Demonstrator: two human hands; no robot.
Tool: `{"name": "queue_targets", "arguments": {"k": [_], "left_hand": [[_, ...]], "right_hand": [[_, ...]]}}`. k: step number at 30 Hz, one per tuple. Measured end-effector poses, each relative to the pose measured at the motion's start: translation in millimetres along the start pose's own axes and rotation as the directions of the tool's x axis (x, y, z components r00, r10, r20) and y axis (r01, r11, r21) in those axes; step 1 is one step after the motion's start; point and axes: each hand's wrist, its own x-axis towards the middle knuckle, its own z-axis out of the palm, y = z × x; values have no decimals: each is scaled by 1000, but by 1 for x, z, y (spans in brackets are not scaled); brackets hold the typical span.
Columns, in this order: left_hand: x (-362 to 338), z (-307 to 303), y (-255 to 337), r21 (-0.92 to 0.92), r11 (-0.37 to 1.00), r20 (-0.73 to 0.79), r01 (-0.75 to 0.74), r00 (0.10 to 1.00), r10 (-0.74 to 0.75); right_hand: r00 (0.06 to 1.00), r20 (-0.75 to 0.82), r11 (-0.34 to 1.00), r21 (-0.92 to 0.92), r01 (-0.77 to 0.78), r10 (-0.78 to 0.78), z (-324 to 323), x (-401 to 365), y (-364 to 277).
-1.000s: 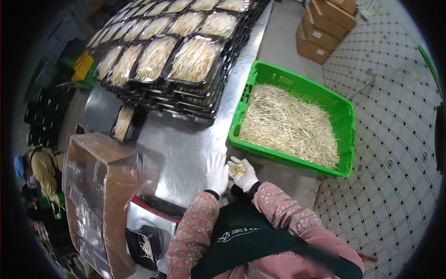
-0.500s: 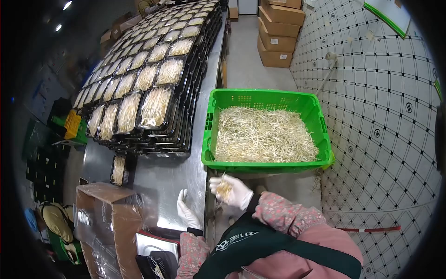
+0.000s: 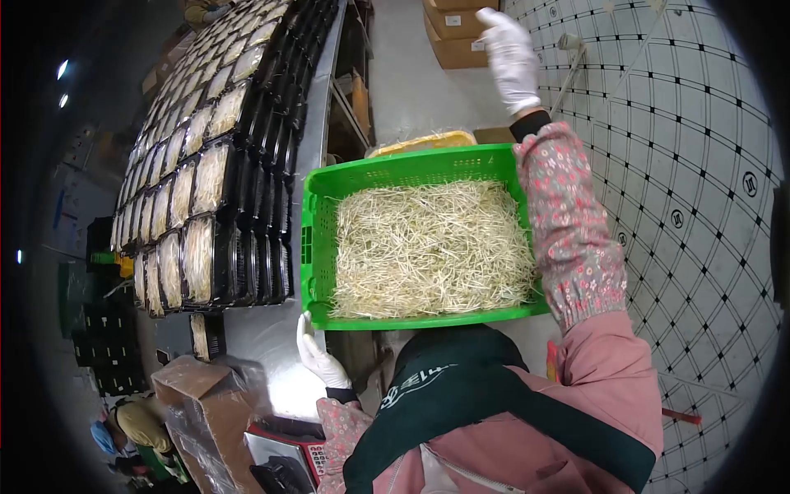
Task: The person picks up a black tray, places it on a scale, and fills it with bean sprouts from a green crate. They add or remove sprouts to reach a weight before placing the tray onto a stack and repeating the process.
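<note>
A green plastic crate [image 3: 306, 272] full of bean sprouts [image 3: 436, 247] stands in front of me. My left hand [image 3: 322, 356], in a white glove, has its fingers stretched up at the crate's near left corner. No object shows in that hand. My right hand [image 3: 512, 66], gloved in white too, is out past the crate's far right corner, its fingers extended and no sprouts visible in them. The right sleeve crosses over the crate's right side. Behind the crate, the rim of a yellow container [image 3: 428, 142] shows.
Stacks of black trays packed with sprouts [image 3: 197, 257] fill the steel table [image 3: 263, 333] on the left. One tray [image 3: 200, 336] lies nearer, by a cardboard box [image 3: 206, 412] and a scale [image 3: 284, 451]. Cardboard boxes [image 3: 457, 39] stand ahead. Another person [image 3: 136, 428] is at lower left.
My right hand, earlier holding some sprouts near the crate's front, has swung far forward and right, and the sprouts no longer show. My left hand now reaches the crate's corner. The view has shifted.
</note>
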Motion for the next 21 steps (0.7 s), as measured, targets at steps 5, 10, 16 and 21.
{"name": "queue_targets", "arguments": {"k": [5, 10, 16, 21], "left_hand": [[17, 53, 17, 395, 913, 357, -100, 933, -52], [40, 75, -16, 542, 776, 680, -322, 711, -179], [85, 81, -40, 586, 658, 809, -473, 390, -440], [104, 77, -65, 587, 654, 809, -476, 349, -473]], "right_hand": [[633, 563, 824, -517, -232, 531, -11, -97, 23], [124, 916, 810, -265, -523, 380, -42, -215, 24], [-121, 903, 806, -424, -412, 413, -59, -282, -28], [-102, 969, 961, -240, -139, 227, -25, -283, -143]]}}
